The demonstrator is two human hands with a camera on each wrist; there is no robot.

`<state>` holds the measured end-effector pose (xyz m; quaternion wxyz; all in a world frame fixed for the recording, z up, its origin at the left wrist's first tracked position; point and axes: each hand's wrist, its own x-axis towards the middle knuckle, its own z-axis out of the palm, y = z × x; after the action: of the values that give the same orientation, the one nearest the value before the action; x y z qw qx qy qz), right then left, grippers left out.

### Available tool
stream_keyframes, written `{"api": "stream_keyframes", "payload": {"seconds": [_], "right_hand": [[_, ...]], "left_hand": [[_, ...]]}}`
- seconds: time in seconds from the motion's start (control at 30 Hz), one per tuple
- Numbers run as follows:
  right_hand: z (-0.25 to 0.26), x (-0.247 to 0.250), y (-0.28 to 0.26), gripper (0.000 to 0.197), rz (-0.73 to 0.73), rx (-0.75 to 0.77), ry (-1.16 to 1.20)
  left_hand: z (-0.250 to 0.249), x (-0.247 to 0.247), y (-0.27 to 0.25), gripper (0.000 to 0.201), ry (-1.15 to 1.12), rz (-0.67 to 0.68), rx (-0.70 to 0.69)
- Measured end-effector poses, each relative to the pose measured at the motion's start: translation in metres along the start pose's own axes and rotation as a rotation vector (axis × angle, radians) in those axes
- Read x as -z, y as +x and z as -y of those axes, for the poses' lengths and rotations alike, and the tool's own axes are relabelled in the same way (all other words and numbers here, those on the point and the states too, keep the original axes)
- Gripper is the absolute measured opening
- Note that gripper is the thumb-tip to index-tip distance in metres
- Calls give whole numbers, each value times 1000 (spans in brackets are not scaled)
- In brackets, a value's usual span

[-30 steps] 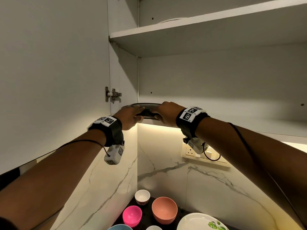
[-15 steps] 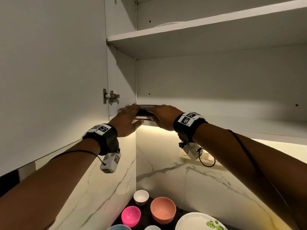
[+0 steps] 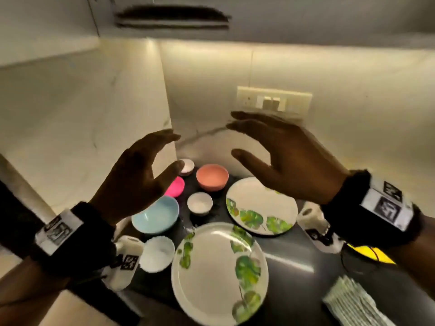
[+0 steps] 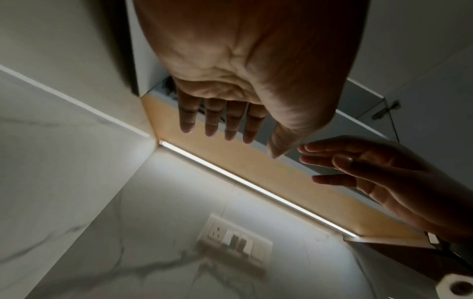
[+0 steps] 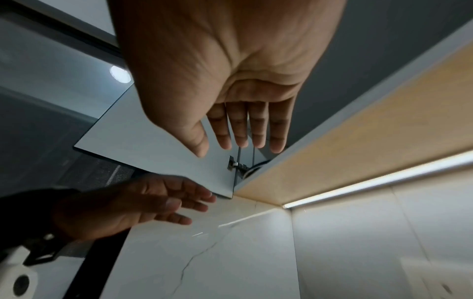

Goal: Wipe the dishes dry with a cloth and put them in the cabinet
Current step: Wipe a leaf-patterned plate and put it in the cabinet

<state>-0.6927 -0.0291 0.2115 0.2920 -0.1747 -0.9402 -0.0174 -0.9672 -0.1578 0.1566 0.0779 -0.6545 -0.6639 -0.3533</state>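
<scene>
Dark plates [image 3: 171, 18] lie stacked on the cabinet's bottom shelf [image 3: 306, 31] at the top of the head view, blurred. Both hands hang empty in the air below the shelf, well above the counter. My left hand [image 3: 150, 161] has straight fingers [image 4: 212, 119] and holds nothing. My right hand [image 3: 259, 142] is also flat and empty, its fingers [image 5: 256, 125] spread forward. On the dark counter below lie two white plates with green leaves, one near [image 3: 219, 274] and one further back [image 3: 261, 205]. A striped folded cloth [image 3: 353, 302] lies at the lower right.
Several bowls stand on the counter: coral [image 3: 211, 176], pink [image 3: 175, 187], light blue [image 3: 156, 214] and small white ones [image 3: 200, 203]. A switch plate [image 3: 274, 102] sits on the marble wall. The open cabinet door [image 5: 158, 141] hangs to the left. A yellow object [image 3: 369, 254] lies at right.
Both hands have let go of the dark plate on the shelf and dropped down, open. The head has tilted down from the cabinet to the counter.
</scene>
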Motion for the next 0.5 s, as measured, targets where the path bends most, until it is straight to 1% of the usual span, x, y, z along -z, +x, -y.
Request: {"api": "stream_keyframes", "payload": {"seconds": [0.13,0.27,0.33,0.4,0.5], "right_hand": [[-14,-38,-86,48,158,-93,70],[-34,-70,-161,57,370,-233,101],[-42,-81,-198,60,458,-308,91],[-48,-93,-235,64,583,-379,75],[-62,-111,-289,68,769,-486,12]], "left_hand": [[9,-54,-58,52,-98,110,135],[19,-101,-104,55,-146,243,286],[18,-118,-120,55,-157,295,344],[11,-133,-135,48,-159,327,412],[-4,-150,-151,46,-136,368,470]]}}
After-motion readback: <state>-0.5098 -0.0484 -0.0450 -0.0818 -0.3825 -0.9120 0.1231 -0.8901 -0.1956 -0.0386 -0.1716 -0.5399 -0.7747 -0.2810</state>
